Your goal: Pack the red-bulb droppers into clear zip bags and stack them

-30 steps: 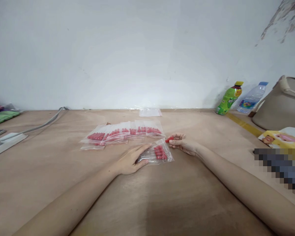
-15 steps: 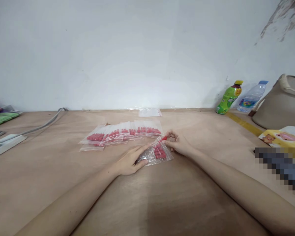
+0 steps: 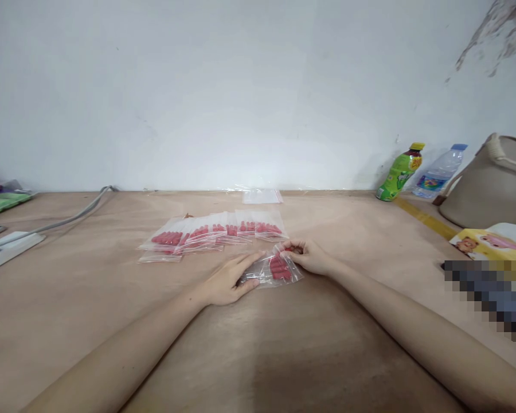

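Note:
A clear zip-lock bag (image 3: 264,277) lies in front of me with several small red stick-shaped pieces (image 3: 279,267) side by side at its right end. My left hand (image 3: 232,280) grips the bag's left part, thumb at the near edge and fingers along the far edge. At the upper right corner, my right hand (image 3: 307,256) is closed in a pinch on another red piece (image 3: 285,250), which its fingers partly cover. Just beyond the hands, filled zip-lock bags (image 3: 206,234) of similar red pieces overlap in a row.
Flat clear bags (image 3: 262,197) lie against the wall. At the right stand a green drink bottle (image 3: 401,173), a water bottle (image 3: 439,172) and a beige basket (image 3: 490,183), with a yellow printed packet (image 3: 484,241) nearer. A grey cable (image 3: 77,213) and a white power strip (image 3: 12,252) are at the left.
My right hand has moved slightly down and toward me, bringing the red piece closer against those in the bag. My left hand stays on the bag.

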Demonstrator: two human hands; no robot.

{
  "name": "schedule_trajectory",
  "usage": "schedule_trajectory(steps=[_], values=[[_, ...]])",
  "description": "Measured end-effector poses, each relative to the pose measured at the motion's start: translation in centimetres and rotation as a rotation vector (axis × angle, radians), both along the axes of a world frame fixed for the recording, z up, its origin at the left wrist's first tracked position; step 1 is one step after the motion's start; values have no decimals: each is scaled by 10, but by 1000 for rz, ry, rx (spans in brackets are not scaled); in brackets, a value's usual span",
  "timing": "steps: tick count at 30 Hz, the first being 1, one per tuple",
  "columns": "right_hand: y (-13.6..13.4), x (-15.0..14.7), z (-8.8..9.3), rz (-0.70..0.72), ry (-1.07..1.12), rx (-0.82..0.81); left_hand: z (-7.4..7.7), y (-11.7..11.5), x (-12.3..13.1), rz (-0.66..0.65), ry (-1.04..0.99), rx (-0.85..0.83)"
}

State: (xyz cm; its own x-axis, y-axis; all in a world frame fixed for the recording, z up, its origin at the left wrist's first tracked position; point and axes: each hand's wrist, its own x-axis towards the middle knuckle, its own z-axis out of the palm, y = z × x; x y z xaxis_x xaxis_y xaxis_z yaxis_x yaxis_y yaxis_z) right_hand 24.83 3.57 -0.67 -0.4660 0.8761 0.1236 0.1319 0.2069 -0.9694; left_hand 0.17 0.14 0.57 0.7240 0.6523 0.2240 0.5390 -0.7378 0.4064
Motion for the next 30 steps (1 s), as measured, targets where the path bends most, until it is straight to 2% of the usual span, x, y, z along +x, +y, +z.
schedule_trajectory(steps=[4, 7, 11, 17, 21, 27, 30], values=[[0, -2, 5, 182, -67, 84, 0, 0, 0, 8, 13, -5], [1, 1, 11, 257, -89, 41, 0, -1, 0, 11, 9, 0], [5, 8, 12, 260, -149, -20, -1, 0, 0, 2, 7, 5], [5, 4, 7, 145, -192, 16, -1, 1, 0, 2, 27, 12], [3, 1, 7, 199, -144, 24, -1, 1, 0, 0, 40, 13], [6, 17, 8, 297, -70, -216, -1, 1, 0, -9, 31, 16], [8, 22, 6, 219, -82, -120, -1, 1, 0, -10, 22, 17]])
